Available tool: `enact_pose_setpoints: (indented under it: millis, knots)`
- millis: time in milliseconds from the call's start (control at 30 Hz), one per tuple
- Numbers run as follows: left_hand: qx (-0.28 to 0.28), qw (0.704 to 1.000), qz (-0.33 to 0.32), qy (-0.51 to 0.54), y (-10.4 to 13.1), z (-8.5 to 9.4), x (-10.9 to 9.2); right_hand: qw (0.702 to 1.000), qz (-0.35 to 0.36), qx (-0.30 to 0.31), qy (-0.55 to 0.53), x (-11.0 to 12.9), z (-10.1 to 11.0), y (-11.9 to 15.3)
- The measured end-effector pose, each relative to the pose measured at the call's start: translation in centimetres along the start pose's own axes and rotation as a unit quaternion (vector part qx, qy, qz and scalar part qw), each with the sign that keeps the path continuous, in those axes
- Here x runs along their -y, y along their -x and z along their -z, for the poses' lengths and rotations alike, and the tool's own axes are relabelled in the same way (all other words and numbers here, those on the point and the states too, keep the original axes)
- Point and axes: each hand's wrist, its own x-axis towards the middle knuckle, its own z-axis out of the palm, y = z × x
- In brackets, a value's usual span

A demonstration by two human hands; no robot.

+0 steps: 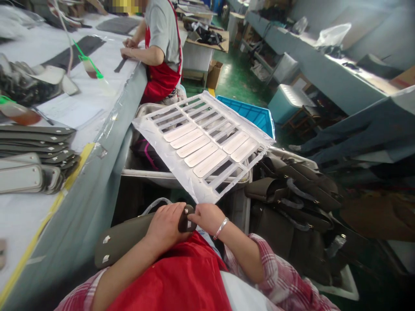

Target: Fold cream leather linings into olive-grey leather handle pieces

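Note:
A dark olive bag (125,238) lies across my lap, its long flat panel facing up with small white-covered studs near the ends. My left hand (168,224) is wrapped over the panel's right part, fingers pressed together on it. At the right end of the panel, my right hand (207,219) has its fingers curled in, with thumb and fingertips touching the edge near a stud. Whether a small piece sits between those fingertips is hidden. Just beyond my hands, a white slotted frame (202,190) holds several pale oblong panels (205,160).
Left, a covered worktable (129,93) carries stacked olive panels (35,140), white-edged pieces (21,178) and green-topped bottles (90,67). A person in a red apron (164,80) works there. Right, a bin (350,285) holds olive bags (301,233). A blue crate (248,113) stands behind the frame.

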Motion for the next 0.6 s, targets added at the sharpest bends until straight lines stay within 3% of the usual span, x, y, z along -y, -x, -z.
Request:
enact_pose_setpoints:
  millis: [100, 167, 233, 333, 400, 467, 533, 600]
  knots:
    - [-0.005, 1.0, -0.004, 0.013, 1.3, 1.0, 0.3, 0.999, -0.002, -0.019, -0.045, -0.2, -0.8, 0.2]
    - [-0.041, 0.999, 0.018, 0.025, 3.1, 2.4, 1.4, 0.995, -0.018, -0.029, -0.097, -0.2, -1.4, 0.2]
    - [-0.118, 0.986, 0.113, 0.041, 5.9, 4.3, 3.5, 0.985, -0.039, -0.004, -0.169, -0.2, -1.9, 0.1]
    - [-0.189, 0.923, 0.317, 0.111, 10.9, 6.8, 7.0, 0.971, -0.058, 0.044, -0.228, 0.0, -2.2, -0.3]
    - [-0.162, 0.884, 0.391, 0.2, 13.6, 7.5, 9.0, 0.969, -0.067, 0.063, -0.23, 0.3, -2.3, -0.4]
    - [-0.128, 0.849, 0.418, 0.297, 15.1, 7.3, 10.1, 0.968, -0.078, 0.073, -0.225, 0.5, -2.3, -0.6]
    - [-0.113, 0.815, 0.432, 0.37, 15.5, 7.0, 10.4, 0.968, -0.087, 0.077, -0.224, 0.7, -2.3, -0.7]
    - [-0.106, 0.803, 0.438, 0.391, 15.4, 6.8, 10.3, 0.967, -0.091, 0.078, -0.225, 0.8, -2.4, -0.8]
